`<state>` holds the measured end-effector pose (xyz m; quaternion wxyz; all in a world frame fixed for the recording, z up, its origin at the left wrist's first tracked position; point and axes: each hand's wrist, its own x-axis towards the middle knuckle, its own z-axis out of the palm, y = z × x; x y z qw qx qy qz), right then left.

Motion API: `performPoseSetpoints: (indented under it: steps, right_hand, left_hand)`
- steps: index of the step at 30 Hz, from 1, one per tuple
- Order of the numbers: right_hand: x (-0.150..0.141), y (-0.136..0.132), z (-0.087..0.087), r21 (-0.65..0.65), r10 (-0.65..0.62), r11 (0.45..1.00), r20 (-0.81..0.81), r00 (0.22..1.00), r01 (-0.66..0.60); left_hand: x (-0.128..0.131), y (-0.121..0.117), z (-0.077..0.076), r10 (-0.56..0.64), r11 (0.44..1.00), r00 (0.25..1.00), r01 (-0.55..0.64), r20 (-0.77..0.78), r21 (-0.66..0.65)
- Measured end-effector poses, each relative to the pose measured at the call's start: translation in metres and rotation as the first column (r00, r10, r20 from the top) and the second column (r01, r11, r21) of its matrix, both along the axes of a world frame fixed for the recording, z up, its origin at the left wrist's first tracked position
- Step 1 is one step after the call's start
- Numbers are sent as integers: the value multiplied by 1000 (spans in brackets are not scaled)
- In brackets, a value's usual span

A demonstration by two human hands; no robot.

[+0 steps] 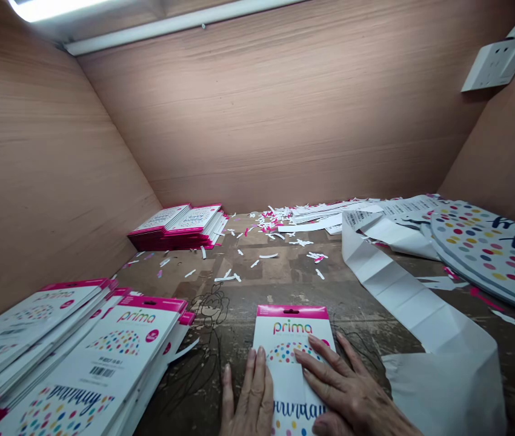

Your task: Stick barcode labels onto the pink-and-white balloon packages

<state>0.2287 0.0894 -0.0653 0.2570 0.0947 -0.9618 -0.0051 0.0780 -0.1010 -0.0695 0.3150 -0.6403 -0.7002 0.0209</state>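
Note:
A flat white "prima" packet [290,353] with a pink top strip, a hang slot and coloured dots lies face up on the worktable in front of me. My left hand [249,396] is stretched out along the packet's left edge, fingers extended and touching it. Across the right side of the packet rests my right hand [343,384], its fingers spread on the printed face and covering part of the dots and lettering. Neither hand grips anything.
Stacks of similar packets [116,345] stand at the left, with another stack [180,221] at the back left. Paper scraps [285,221] litter the table [221,303]. A folded white strip [398,297] runs down the right, beside dotted round foil pieces [494,248]. Wooden walls enclose the space.

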Motion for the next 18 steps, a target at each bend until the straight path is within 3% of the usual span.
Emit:
performPoseSetpoints:
  steps: [7,14,18]
  right_hand:
    - [-2,1,-1,35,4,999,-37,999,-3]
    - [-5,-4,-14,-45,-33,999,-45,998,31]
    - [-7,-7,-13,-139,-104,985,-9,995,101]
  left_hand:
    - [-1,2,-1,-38,999,997,39,65,-12]
    - [-7,4,0,-70,997,997,71,35,-40]
    - [-19,3,2,-208,972,978,205,-18,-112]
